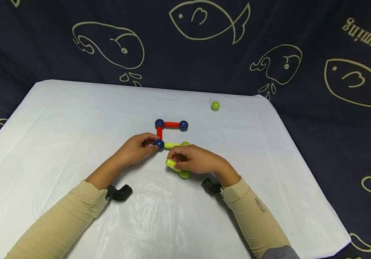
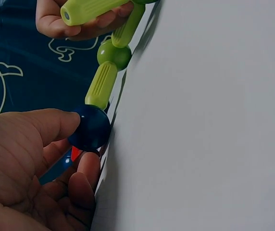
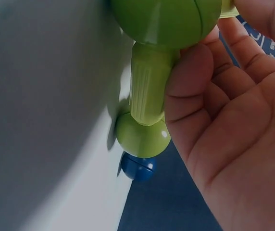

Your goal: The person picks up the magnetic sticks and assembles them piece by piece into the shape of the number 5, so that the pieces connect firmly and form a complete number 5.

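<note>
My left hand (image 1: 136, 149) pinches a dark blue ball (image 2: 90, 128) between thumb and fingers, at a corner of a ball-and-rod chain. From that ball a red rod (image 1: 159, 133) runs to another blue ball (image 1: 159, 123), and a yellow-green rod (image 2: 102, 85) leads to a green ball (image 2: 114, 55). A second yellow-green rod (image 3: 149, 84) joins this to the nearer green ball (image 3: 164, 19), close by my right fingers. My right hand (image 1: 200, 159) grips a further yellow-green rod (image 2: 95, 9), its bare end pointing left beside the nearer green ball.
At the chain's far side, a red rod (image 1: 172, 125) ends in a blue ball (image 1: 183, 125). A loose green ball (image 1: 215, 106) lies near the back edge of the white-covered table (image 1: 75, 108). Behind hangs a dark cloth (image 1: 159, 64) printed with fish and whales.
</note>
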{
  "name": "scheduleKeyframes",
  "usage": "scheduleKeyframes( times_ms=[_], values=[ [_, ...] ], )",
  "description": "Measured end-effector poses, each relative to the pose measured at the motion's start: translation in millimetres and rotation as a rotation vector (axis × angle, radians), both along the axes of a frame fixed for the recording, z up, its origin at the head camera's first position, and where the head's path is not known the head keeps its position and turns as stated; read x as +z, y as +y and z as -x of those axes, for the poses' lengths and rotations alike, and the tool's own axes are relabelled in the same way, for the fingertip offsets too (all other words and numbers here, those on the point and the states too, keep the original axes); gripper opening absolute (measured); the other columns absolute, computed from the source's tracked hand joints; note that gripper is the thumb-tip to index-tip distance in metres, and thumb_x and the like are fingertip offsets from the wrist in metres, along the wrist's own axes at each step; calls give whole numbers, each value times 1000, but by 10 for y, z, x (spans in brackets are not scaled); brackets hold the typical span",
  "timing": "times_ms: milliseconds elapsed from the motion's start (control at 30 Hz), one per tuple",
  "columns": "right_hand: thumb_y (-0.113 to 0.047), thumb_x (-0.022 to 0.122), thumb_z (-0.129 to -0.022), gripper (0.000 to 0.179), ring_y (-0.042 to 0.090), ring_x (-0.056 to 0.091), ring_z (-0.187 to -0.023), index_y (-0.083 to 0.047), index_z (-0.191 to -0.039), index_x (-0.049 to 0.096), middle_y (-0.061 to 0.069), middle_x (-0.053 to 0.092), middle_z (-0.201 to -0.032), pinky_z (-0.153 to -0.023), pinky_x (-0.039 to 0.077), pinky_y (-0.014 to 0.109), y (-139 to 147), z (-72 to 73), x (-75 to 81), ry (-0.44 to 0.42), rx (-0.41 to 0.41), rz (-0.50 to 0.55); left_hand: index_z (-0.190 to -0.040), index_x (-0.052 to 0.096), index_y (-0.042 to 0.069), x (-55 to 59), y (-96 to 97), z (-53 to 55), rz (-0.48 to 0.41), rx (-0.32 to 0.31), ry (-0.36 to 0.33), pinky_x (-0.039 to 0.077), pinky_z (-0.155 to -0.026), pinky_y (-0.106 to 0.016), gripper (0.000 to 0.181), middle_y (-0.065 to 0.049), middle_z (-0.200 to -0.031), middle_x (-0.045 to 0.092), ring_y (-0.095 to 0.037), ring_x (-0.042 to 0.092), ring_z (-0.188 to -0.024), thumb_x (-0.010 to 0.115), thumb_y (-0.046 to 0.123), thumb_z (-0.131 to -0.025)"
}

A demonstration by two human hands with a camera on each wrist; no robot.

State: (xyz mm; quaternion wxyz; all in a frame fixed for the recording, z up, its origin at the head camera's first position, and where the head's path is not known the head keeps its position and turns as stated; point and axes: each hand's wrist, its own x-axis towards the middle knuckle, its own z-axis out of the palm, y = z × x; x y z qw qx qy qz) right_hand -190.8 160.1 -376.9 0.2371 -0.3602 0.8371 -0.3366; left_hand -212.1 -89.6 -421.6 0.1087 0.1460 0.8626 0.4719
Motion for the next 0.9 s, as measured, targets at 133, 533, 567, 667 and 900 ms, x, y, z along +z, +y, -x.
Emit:
scheduleKeyframes(
  times_ms=[133, 533, 567, 667, 900],
  values=[
    [-8, 63, -96, 19, 15, 55, -87, -12, -115, 63, -2, 59, -94, -79, 47, 28, 3, 4, -7, -4, -2, -6, -126, 64, 7, -1, 2, -2, -1, -1, 2, 44, -85, -39, 32, -12, -115, 67, -25, 58, -95, 66, 16, -95],
    [-9, 65, -95, 20, 12, 58, -90, -12, -115, 63, -3, 61, -99, -83, 49, 29, -4, 1, 11, 0, -5, -3, -126, 64, 7, 21, 2, -14, 1, 7, -1, 44, -84, -39, 32, -13, -115, 67, -25, 57, -95, 65, 16, -95],
    [-9, 65, -95, 21, 12, 58, -90, -12, -116, 63, -3, 62, -100, -84, 49, 29, -3, 0, 15, 2, -5, -2, -126, 64, 7, 21, 3, -14, 2, 10, -2, 45, -84, -39, 32, -13, -115, 67, -26, 57, -95, 66, 16, -95],
    [-9, 65, -95, 22, 12, 60, -92, -11, -117, 63, -3, 63, -101, -84, 49, 29, 2, -1, 22, 3, -10, 4, -126, 64, 8, 21, 7, -18, 2, 11, -5, 45, -86, -40, 32, -12, -115, 67, -26, 58, -97, 66, 16, -95],
    [-8, 64, -95, 26, 11, 61, -93, -6, -121, 62, -3, 64, -102, -85, 49, 29, 27, 2, 24, 20, -18, 4, -126, 64, 9, 16, 19, -21, 11, 11, 7, 45, -87, -41, 33, -12, -115, 67, -27, 59, -99, 66, 17, -94]
  ],
)
